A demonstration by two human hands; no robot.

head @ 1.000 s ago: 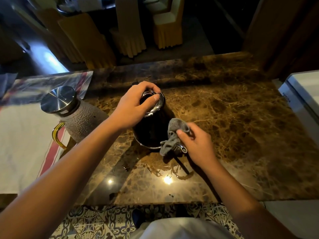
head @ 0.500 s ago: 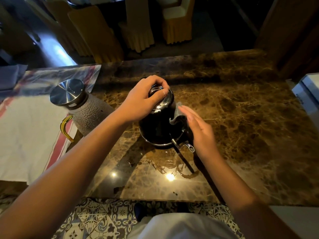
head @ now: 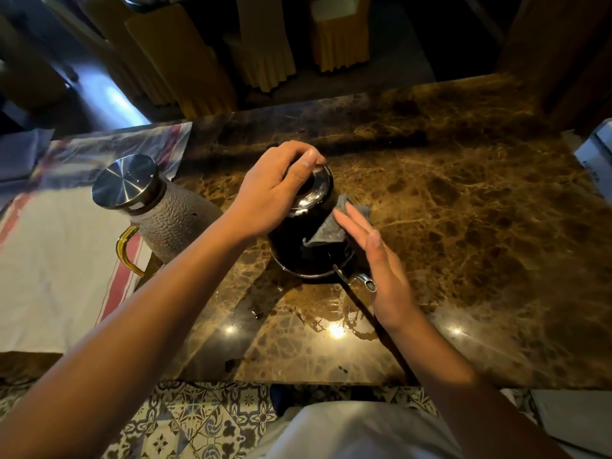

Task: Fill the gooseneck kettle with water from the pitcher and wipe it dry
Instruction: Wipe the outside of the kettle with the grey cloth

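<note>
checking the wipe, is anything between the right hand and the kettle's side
Only the grey cloth: the right hand presses it flat-fingered against the kettle wall. Nothing else intervenes. The left hand holds the lid from above.

A single head-worn wide-angle camera looks forward and steeply down from above the person's chest, close over the near edge of the counter [head: 463, 226]. Both forearms enter from the bottom corners toward the kettle [head: 298, 256] at centre frame. Chairs [head: 265, 54] beyond the counter fill the top edge. The wide lens bends the margins.
</note>
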